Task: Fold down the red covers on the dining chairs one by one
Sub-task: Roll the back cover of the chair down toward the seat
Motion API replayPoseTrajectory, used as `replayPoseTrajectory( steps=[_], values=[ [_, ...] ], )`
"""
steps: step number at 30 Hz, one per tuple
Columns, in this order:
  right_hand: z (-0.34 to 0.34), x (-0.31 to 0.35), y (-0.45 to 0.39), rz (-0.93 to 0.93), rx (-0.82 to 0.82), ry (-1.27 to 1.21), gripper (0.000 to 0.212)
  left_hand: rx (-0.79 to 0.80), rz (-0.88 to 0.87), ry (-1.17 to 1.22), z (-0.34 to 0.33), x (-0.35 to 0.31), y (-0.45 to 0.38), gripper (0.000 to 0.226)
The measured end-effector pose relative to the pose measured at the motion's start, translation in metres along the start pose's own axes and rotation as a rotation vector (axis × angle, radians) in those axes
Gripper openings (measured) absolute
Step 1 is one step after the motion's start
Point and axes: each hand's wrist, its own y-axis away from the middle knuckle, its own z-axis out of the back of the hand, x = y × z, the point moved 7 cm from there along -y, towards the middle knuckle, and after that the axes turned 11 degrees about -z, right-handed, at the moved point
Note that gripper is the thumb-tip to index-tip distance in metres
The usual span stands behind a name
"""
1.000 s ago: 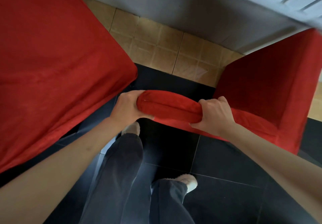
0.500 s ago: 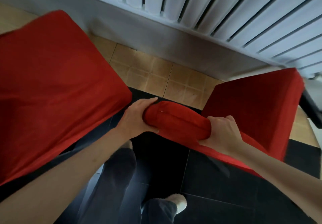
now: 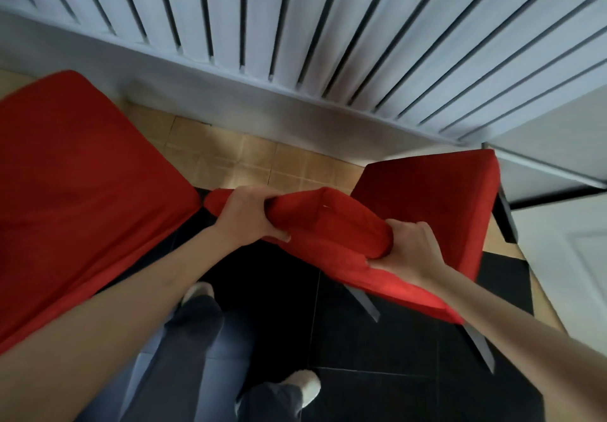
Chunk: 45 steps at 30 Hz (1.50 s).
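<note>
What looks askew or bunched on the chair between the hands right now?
The red cover is bunched into a thick roll between the left hand and right hand, running aslant. A small pale fleck shows at its seam. No tear visible.

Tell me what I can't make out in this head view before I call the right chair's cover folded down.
- Fingertips of the left hand and right hand: tucked behind the rolled red cover.
- Chair on the left: cut off by the left edge, legs hidden under its cover.
- Right chair: only two grey legs show; the frame is under fabric.
- White slatted panel: motion-blurred.
</note>
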Motion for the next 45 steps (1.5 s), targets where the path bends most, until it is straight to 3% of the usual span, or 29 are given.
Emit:
replayPoseTrajectory(
  steps=[13, 22, 30, 35, 38, 45],
  values=[
    [0.041, -0.107, 0.075, -0.290, -0.169, -0.302, 0.045, 0.117, -0.265, -0.116, -0.013, -0.166, -0.045, 0.074],
    [0.034, -0.189, 0.142, -0.470, -0.178, -0.462, 0.067, 0.183, -0.394, -0.203, -0.066, -0.259, -0.028, 0.078],
    [0.023, -0.238, 0.196, -0.539, -0.164, -0.583, 0.090, 0.180, -0.394, -0.231, -0.109, -0.309, 0.007, 0.080],
    [0.020, -0.260, 0.221, -0.531, -0.129, -0.668, 0.097, 0.276, -0.357, -0.278, -0.133, -0.330, 0.027, 0.084],
    [0.019, -0.276, 0.236, -0.529, -0.115, -0.697, 0.096, 0.312, -0.422, -0.304, -0.149, -0.345, 0.034, 0.086],
    [0.033, -0.303, 0.282, -0.492, -0.211, -0.768, 0.103, 0.429, -0.485, -0.394, -0.176, -0.359, 0.037, 0.102]
  ],
)
